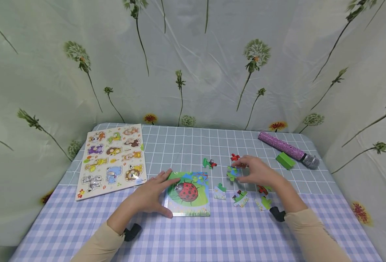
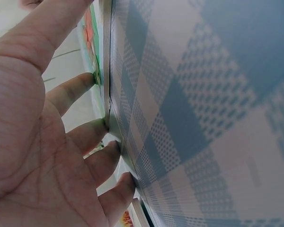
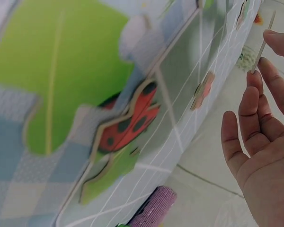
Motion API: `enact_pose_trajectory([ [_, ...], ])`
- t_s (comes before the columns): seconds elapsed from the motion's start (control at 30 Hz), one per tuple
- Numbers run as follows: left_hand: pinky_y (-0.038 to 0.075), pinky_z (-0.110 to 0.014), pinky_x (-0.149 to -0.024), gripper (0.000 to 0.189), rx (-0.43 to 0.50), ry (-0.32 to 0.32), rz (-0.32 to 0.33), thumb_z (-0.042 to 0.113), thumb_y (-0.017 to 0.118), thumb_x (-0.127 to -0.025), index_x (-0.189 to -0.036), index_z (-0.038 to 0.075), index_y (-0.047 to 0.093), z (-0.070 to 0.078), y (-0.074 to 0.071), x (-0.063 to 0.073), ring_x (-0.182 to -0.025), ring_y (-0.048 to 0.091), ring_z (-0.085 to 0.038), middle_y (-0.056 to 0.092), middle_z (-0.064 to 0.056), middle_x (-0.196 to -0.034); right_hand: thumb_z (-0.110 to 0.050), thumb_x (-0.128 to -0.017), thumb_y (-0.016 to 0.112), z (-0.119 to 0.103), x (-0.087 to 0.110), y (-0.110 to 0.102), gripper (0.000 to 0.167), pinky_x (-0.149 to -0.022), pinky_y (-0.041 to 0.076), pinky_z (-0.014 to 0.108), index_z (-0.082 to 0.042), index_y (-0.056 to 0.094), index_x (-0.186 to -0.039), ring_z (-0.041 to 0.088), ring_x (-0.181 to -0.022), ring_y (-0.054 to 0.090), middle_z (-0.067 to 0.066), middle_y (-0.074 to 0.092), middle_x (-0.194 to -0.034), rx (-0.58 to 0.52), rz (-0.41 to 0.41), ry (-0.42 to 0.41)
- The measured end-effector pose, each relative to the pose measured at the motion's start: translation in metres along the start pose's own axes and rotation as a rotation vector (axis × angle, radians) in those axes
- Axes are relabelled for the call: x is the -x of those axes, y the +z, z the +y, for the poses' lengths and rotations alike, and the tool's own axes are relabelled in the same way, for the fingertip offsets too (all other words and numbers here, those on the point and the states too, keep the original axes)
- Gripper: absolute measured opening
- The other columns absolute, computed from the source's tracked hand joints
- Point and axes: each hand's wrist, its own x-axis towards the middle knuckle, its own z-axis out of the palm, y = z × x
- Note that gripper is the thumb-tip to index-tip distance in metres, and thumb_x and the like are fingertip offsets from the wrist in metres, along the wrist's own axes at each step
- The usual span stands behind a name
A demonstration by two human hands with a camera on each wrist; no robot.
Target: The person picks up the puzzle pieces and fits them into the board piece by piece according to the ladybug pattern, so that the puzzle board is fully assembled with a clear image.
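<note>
My left hand (image 1: 148, 196) rests with its fingers spread on the left side of a ladybug puzzle board (image 1: 188, 193). The left wrist view shows the fingertips at the board's edge, the palm (image 2: 33, 151) facing the camera. My right hand (image 1: 258, 171) pinches a blue-and-green puzzle piece (image 1: 233, 174) between thumb and fingers; the right wrist view catches this piece edge-on (image 3: 263, 45), lifted above the table. Around that hand lie several loose pieces: a red one (image 1: 235, 157), a green-and-red one (image 1: 209, 163), a leafy green one (image 1: 263, 203) and a red-and-black ladybug piece (image 3: 128, 125).
A wooden animal puzzle board (image 1: 112, 160) lies at the back left. Towards the back right are a purple glittery microphone (image 1: 288, 149) and a green block (image 1: 285, 160). Fabric with dandelions (image 1: 199, 72) hangs behind the checked tablecloth (image 1: 196, 240).
</note>
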Motion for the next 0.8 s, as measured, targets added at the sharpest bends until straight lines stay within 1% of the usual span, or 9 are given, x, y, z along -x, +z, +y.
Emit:
enact_pose_trajectory([
  [0.07,0.030,-0.073,-0.127,0.118,-0.001,0.003,0.001,0.058,0.100,-0.063,-0.163,0.022,0.048,0.000,0.000,0.000,-0.163,0.026,-0.050,0.025,-0.018,-0.179,-0.014,-0.087,0.085,-0.003,-0.002,0.002,0.042,-0.092,0.059,0.046,-0.010,0.075,-0.128,0.023,-0.105,0.063,0.002,0.072,-0.116,-0.010,-0.006,-0.015],
  [0.2,0.031,-0.074,-0.126,0.118,0.005,0.009,0.009,0.057,0.101,-0.062,-0.163,0.021,0.049,0.000,0.000,0.000,-0.162,0.027,-0.050,0.026,-0.018,-0.178,-0.013,-0.086,0.084,-0.006,-0.006,0.005,0.042,-0.091,0.060,0.046,-0.010,0.075,-0.127,0.022,-0.105,0.064,0.004,0.073,-0.119,-0.015,-0.010,-0.046],
  [0.27,0.031,-0.074,-0.126,0.118,0.007,0.011,0.012,0.056,0.101,-0.062,-0.162,0.020,0.049,0.000,0.000,0.000,-0.162,0.027,-0.050,0.026,-0.019,-0.178,-0.013,-0.086,0.084,-0.007,-0.008,0.006,0.042,-0.091,0.060,0.044,-0.009,0.075,-0.127,0.022,-0.105,0.065,0.005,0.073,-0.121,-0.013,-0.010,-0.067],
  [0.43,0.031,-0.074,-0.126,0.118,0.005,0.012,0.016,0.055,0.101,-0.062,-0.162,0.020,0.049,0.001,-0.001,0.000,-0.162,0.027,-0.050,0.026,-0.019,-0.178,-0.015,-0.086,0.085,-0.010,-0.012,0.010,0.043,-0.089,0.058,0.039,-0.010,0.075,-0.128,0.020,-0.104,0.065,0.005,0.074,-0.124,-0.001,-0.023,-0.081],
  [0.5,0.031,-0.073,-0.126,0.118,0.003,0.010,0.015,0.056,0.101,-0.063,-0.162,0.020,0.049,0.001,-0.001,0.000,-0.162,0.028,-0.050,0.026,-0.019,-0.178,-0.016,-0.087,0.084,-0.011,-0.014,0.012,0.043,-0.089,0.058,0.040,-0.010,0.076,-0.128,0.020,-0.104,0.065,0.004,0.074,-0.123,0.006,-0.028,-0.085],
  [0.67,0.031,-0.073,-0.126,0.118,0.003,0.009,0.010,0.055,0.101,-0.063,-0.162,0.020,0.049,0.002,-0.002,0.001,-0.162,0.028,-0.050,0.026,-0.020,-0.178,-0.015,-0.086,0.083,-0.017,-0.019,0.015,0.042,-0.092,0.059,0.047,-0.008,0.076,-0.128,0.022,-0.104,0.066,0.005,0.076,-0.121,0.001,-0.038,-0.116],
  [0.73,0.031,-0.074,-0.126,0.118,0.003,0.010,0.008,0.055,0.101,-0.063,-0.163,0.020,0.048,0.002,-0.002,0.000,-0.162,0.027,-0.050,0.026,-0.020,-0.178,-0.014,-0.086,0.082,-0.020,-0.021,0.016,0.043,-0.090,0.059,0.045,-0.008,0.077,-0.128,0.022,-0.103,0.066,0.005,0.075,-0.120,-0.003,-0.044,-0.123],
  [0.8,0.031,-0.074,-0.126,0.118,0.001,0.010,0.007,0.055,0.101,-0.063,-0.163,0.020,0.048,0.001,-0.002,0.000,-0.162,0.027,-0.050,0.026,-0.019,-0.178,-0.015,-0.086,0.082,-0.022,-0.022,0.018,0.043,-0.089,0.059,0.041,-0.009,0.077,-0.129,0.021,-0.102,0.065,0.004,0.075,-0.119,-0.006,-0.050,-0.122],
])
